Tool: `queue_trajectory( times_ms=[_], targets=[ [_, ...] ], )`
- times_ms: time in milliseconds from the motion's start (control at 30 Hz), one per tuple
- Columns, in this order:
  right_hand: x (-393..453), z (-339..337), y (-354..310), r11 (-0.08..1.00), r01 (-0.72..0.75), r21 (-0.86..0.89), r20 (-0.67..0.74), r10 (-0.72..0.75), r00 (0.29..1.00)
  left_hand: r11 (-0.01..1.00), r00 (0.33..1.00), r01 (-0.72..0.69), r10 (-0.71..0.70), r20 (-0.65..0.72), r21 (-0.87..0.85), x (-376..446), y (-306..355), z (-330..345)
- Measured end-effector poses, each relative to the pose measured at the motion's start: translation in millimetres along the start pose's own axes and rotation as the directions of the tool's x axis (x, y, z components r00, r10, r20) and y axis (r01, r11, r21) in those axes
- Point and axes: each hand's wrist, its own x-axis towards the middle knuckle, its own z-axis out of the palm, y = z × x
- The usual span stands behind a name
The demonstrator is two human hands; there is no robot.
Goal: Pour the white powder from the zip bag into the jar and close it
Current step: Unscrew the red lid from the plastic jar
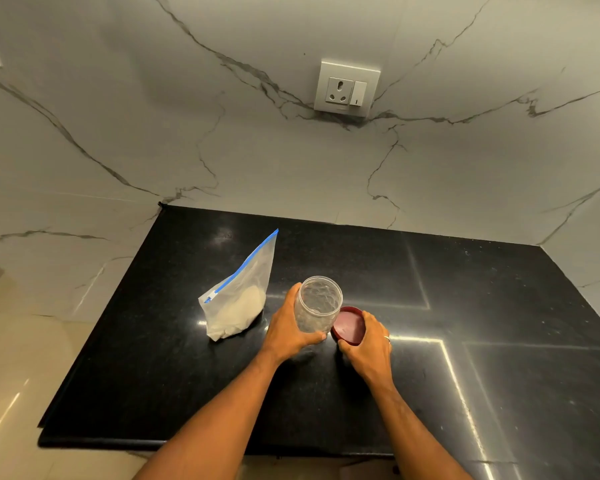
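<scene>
A clear plastic jar (318,303) stands open and empty on the black counter (499,323). My left hand (288,329) grips its left side and base. Just right of the jar, my right hand (368,341) holds the dark red lid (349,326) by its rim, the lid tilted at the counter surface. A clear zip bag (238,296) with a blue zipper strip stands to the left of the jar, with white powder heaped in its bottom. The bag's zipper looks shut.
A marble wall rises behind and to the left of the counter, with a socket and switch plate (347,88) on it. The counter's front edge (153,441) runs near my forearms; a light floor lies beyond its left side.
</scene>
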Motion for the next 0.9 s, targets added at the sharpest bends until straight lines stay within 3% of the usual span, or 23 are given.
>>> queue_trajectory(
  times_ms=[333,500,733,900],
  targets=[
    [7.2,-6.7,1.8,0.999,-0.012,0.044,0.055,0.009,0.998,0.996,0.992,0.069,-0.074,0.101,0.051,-9.0,12.2,-10.9],
    [13.2,-18.9,-4.9,0.994,0.034,0.107,-0.051,-0.029,0.998,0.995,0.993,0.062,-0.07,0.096,0.084,-9.7,17.1,-18.6],
    [25.3,-47.6,-65.2,0.946,0.299,0.121,-0.304,-0.252,0.919,0.987,0.993,-0.064,0.078,-0.086,0.15,-20.9,38.2,-30.2],
    [25.8,-61.6,-123.7,0.866,0.478,0.146,-0.365,-0.402,0.839,0.945,0.918,-0.224,0.287,-0.273,0.239,-28.7,79.0,-44.7]
  ],
)
